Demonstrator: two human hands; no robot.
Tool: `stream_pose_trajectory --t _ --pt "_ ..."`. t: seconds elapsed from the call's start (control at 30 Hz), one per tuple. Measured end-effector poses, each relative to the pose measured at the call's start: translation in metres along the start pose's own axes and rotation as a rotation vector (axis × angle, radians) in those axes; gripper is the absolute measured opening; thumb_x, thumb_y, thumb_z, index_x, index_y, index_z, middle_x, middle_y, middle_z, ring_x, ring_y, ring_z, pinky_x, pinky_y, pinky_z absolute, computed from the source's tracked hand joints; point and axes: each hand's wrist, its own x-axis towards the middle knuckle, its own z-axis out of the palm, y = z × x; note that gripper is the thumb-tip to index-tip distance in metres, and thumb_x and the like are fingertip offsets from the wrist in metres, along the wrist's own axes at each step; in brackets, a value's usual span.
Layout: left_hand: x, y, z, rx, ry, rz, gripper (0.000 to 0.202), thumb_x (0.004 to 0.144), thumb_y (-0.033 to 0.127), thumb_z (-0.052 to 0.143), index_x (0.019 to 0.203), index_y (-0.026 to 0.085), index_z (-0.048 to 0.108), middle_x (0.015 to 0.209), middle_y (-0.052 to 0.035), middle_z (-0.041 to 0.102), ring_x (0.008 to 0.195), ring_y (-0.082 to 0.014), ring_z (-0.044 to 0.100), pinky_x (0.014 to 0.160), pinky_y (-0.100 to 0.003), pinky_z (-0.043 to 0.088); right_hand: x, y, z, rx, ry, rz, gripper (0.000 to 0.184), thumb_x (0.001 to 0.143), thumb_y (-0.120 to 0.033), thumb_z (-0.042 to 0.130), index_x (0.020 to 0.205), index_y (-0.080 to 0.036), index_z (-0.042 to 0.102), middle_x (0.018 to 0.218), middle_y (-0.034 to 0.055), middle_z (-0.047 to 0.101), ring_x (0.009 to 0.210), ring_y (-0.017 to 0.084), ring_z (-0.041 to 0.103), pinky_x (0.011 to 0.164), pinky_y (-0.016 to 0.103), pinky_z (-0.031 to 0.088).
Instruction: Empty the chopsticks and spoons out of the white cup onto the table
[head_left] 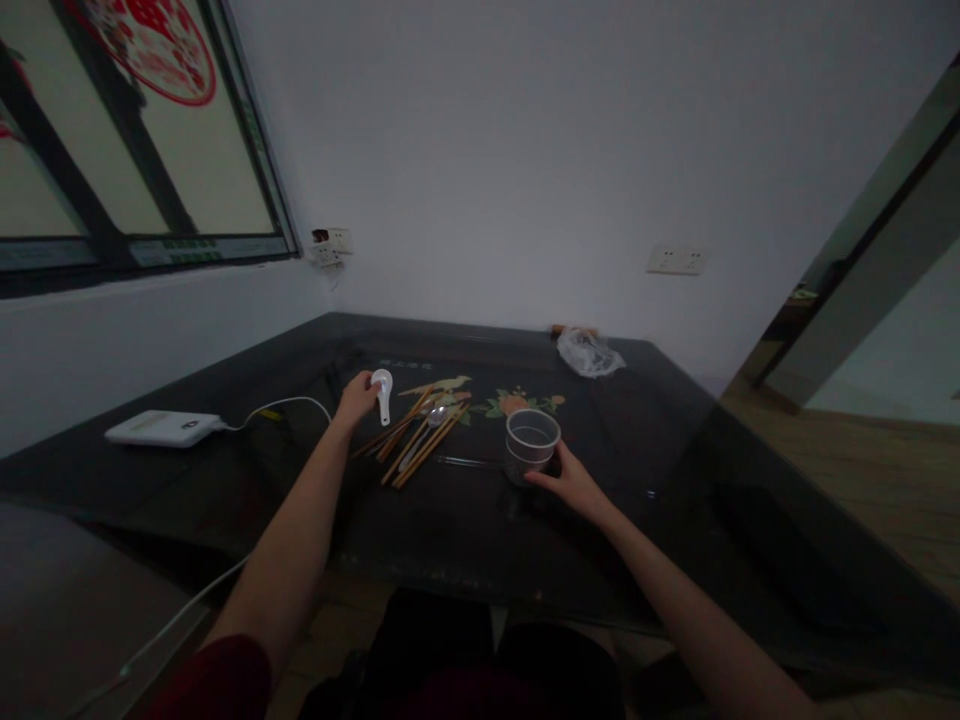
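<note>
My left hand (359,396) is closed on a white soup spoon (383,393), held above the dark table with its handle pointing down. Just right of it lies a loose bunch of wooden chopsticks (429,447), with metal spoons (436,414) among them. My right hand (574,485) is wrapped round the lower right side of a clear, round cup (532,430) with a pale rim. The cup stands upright, and its mouth faces up toward me. Part of its side is hidden behind my thumb and fingers.
A white power bank (161,428) with a white cable (281,403) lies at the left. Near the wall, a crumpled clear plastic bag (588,353) rests at the back right. The dark table (637,430) bears a printed flower and bird picture. Wall sockets (676,260) are above it.
</note>
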Motion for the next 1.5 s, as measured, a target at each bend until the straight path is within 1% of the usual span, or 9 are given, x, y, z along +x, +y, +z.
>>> stream_pose_trajectory --t 0.1,0.17,0.3,0.43,0.57,0.7,0.97,1.27,1.5 --pt "0.005 -0.012 0.005 0.129 -0.042 0.021 0.029 0.089 0.024 0.044 0.112 0.016 0.059 0.117 -0.0105 0.063 0.108 -0.0226 0.059 0.090 -0.030 0.045 0.000 -0.001 -0.001 -0.022 -0.001 0.016 0.076 0.068 -0.038 0.075 0.132 -0.019 0.041 0.133 0.0122 0.052 0.124 0.027 0.048 0.107 0.043 0.035" --pt "0.005 -0.017 0.010 0.190 -0.079 0.035 0.032 0.089 0.024 0.043 0.116 0.018 0.060 0.120 -0.0112 0.063 0.111 -0.0247 0.058 0.093 -0.032 0.043 0.000 -0.001 -0.001 -0.037 0.000 0.021 0.075 0.068 -0.039 0.075 0.132 -0.019 0.041 0.133 0.0121 0.052 0.123 0.027 0.048 0.106 0.043 0.036" --pt "0.002 -0.020 0.020 0.283 -0.143 0.073 0.033 0.089 0.027 0.044 0.117 0.020 0.061 0.118 -0.0116 0.064 0.108 -0.0260 0.059 0.090 -0.033 0.044 0.000 -0.001 -0.001 -0.044 -0.001 0.027 0.076 0.067 -0.039 0.075 0.132 -0.020 0.041 0.131 0.0120 0.054 0.121 0.027 0.051 0.104 0.044 0.038" --pt "-0.002 -0.018 0.028 0.327 -0.160 0.114 0.034 0.090 0.030 0.042 0.118 0.023 0.061 0.119 -0.0097 0.064 0.109 -0.0254 0.059 0.086 -0.031 0.045 0.001 -0.002 -0.001 -0.042 0.000 0.020 0.075 0.066 -0.038 0.076 0.131 -0.019 0.042 0.130 0.0125 0.055 0.121 0.027 0.051 0.104 0.044 0.038" --pt "-0.004 -0.014 0.033 0.350 -0.167 0.132 0.034 0.090 0.029 0.041 0.118 0.021 0.060 0.115 -0.0101 0.065 0.106 -0.0244 0.061 0.082 -0.029 0.047 0.000 -0.001 -0.001 -0.033 -0.002 0.032 0.074 0.066 -0.037 0.076 0.130 -0.019 0.042 0.130 0.0124 0.055 0.120 0.027 0.052 0.105 0.044 0.038" --pt "-0.004 -0.012 0.036 0.368 -0.178 0.163 0.033 0.088 0.032 0.047 0.116 0.019 0.059 0.115 -0.0098 0.065 0.105 -0.0231 0.061 0.084 -0.027 0.046 0.001 0.001 -0.001 0.004 -0.016 0.032 0.076 0.066 -0.036 0.077 0.131 -0.019 0.041 0.130 0.0126 0.054 0.121 0.026 0.052 0.105 0.043 0.038" --pt "-0.007 -0.007 0.035 0.410 -0.209 0.209 0.034 0.084 0.032 0.052 0.113 0.016 0.060 0.113 -0.0124 0.065 0.104 -0.0259 0.061 0.085 -0.029 0.045 0.001 0.000 -0.001 0.007 -0.004 0.022 0.078 0.065 -0.035 0.077 0.133 -0.021 0.040 0.132 0.0117 0.053 0.123 0.026 0.050 0.106 0.044 0.036" --pt "-0.018 0.004 0.033 0.444 -0.249 0.201 0.032 0.083 0.030 0.054 0.111 0.016 0.061 0.110 -0.0123 0.067 0.100 -0.0242 0.062 0.081 -0.028 0.046 0.001 -0.002 -0.001 0.000 -0.002 0.028 0.078 0.065 -0.036 0.077 0.132 -0.019 0.040 0.132 0.0128 0.053 0.123 0.027 0.049 0.106 0.044 0.037" --pt "-0.025 0.013 0.033 0.462 -0.261 0.191 0.031 0.080 0.026 0.055 0.109 0.016 0.062 0.112 -0.0137 0.066 0.105 -0.0261 0.061 0.085 -0.030 0.046 0.001 -0.002 -0.001 -0.006 0.005 0.033 0.078 0.065 -0.036 0.077 0.131 -0.018 0.041 0.130 0.0131 0.055 0.123 0.028 0.050 0.106 0.045 0.036"
